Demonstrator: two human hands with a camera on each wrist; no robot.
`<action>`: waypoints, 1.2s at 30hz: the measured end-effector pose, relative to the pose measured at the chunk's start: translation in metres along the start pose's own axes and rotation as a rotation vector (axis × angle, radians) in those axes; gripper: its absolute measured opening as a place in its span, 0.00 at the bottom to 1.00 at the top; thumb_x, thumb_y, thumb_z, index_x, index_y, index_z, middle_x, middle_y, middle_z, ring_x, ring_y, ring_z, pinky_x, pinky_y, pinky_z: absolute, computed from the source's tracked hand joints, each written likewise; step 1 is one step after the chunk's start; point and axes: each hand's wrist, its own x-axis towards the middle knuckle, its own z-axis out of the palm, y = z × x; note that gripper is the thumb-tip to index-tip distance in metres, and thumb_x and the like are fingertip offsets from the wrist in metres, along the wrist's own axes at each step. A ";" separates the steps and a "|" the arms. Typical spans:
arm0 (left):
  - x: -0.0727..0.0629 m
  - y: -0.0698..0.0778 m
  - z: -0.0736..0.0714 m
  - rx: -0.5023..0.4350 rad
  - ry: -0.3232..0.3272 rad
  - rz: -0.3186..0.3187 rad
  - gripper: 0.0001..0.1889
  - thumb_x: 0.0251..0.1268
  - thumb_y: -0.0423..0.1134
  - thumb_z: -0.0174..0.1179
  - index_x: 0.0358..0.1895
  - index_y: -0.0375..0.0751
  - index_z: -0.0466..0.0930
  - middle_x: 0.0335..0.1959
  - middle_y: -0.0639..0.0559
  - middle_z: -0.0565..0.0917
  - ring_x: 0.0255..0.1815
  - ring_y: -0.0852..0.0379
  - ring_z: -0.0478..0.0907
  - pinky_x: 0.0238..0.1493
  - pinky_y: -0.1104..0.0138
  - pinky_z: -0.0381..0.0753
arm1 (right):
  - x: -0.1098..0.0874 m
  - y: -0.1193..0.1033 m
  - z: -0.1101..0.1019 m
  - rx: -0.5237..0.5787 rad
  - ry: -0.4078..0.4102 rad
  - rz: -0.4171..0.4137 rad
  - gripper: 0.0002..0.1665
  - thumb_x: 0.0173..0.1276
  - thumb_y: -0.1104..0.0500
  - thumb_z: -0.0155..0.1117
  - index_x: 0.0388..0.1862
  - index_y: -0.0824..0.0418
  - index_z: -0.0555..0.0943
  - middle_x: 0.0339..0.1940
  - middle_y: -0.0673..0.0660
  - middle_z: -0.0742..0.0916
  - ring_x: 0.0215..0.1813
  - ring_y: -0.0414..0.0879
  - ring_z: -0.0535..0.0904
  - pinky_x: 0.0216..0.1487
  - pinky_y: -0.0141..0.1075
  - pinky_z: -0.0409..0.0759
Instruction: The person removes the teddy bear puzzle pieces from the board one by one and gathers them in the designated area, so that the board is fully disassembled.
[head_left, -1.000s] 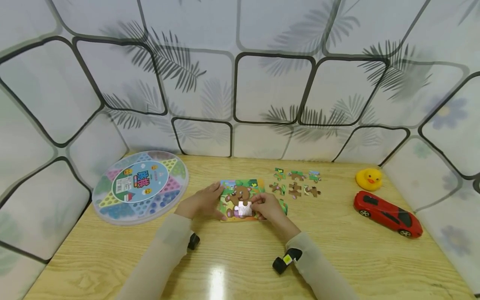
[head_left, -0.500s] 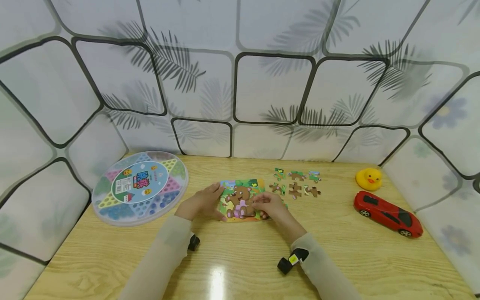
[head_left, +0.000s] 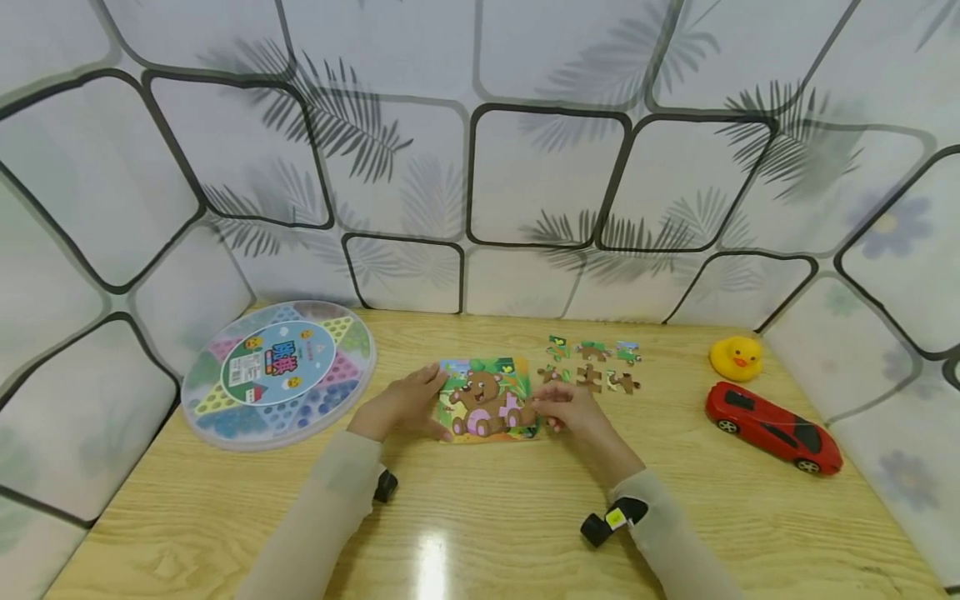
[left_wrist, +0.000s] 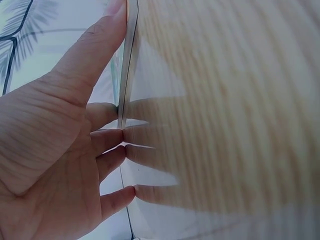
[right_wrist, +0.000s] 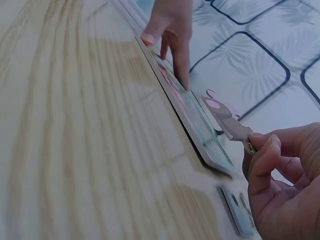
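Observation:
My right hand (head_left: 576, 412) pinches a brown and pink jigsaw piece (right_wrist: 227, 120) between thumb and fingertips. In the right wrist view the piece is raised and tilted above the puzzle board's right part. The bear picture puzzle board (head_left: 480, 379) lies flat in the middle of the table. At the board's left edge rests my left hand (head_left: 405, 407), thumb at the near corner and fingers spread toward the far one. The left wrist view shows its thumb on the board's edge and the fingertips touching the wood. The right hand hides part of a loose piece (right_wrist: 235, 212) beside the board.
Several loose jigsaw pieces (head_left: 590, 379) lie in rows right of the board. A round Chinese checkers set (head_left: 352, 417) is at the left. A yellow rubber duck (head_left: 737, 358) and a red toy car (head_left: 772, 427) stand at the right. Patterned fabric walls surround the table.
My right hand has moved right, drawing the pinched piece from over the bear's middle toward the board's right edge, and the piece has changed tilt. My left hand has stayed in place.

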 end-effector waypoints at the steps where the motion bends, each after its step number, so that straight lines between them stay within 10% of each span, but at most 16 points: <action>1: 0.000 0.000 0.000 0.001 0.000 0.000 0.57 0.48 0.63 0.67 0.74 0.35 0.48 0.75 0.37 0.46 0.75 0.40 0.46 0.68 0.47 0.56 | -0.001 0.001 -0.005 0.002 0.004 -0.002 0.14 0.63 0.66 0.64 0.47 0.71 0.79 0.27 0.48 0.84 0.19 0.38 0.69 0.21 0.28 0.71; 36: 0.000 0.000 -0.001 -0.005 0.008 0.015 0.56 0.48 0.62 0.67 0.74 0.34 0.49 0.75 0.35 0.47 0.74 0.39 0.48 0.66 0.46 0.58 | -0.031 0.024 -0.102 -0.014 0.194 0.024 0.16 0.65 0.64 0.64 0.47 0.73 0.79 0.26 0.44 0.83 0.21 0.35 0.70 0.23 0.26 0.72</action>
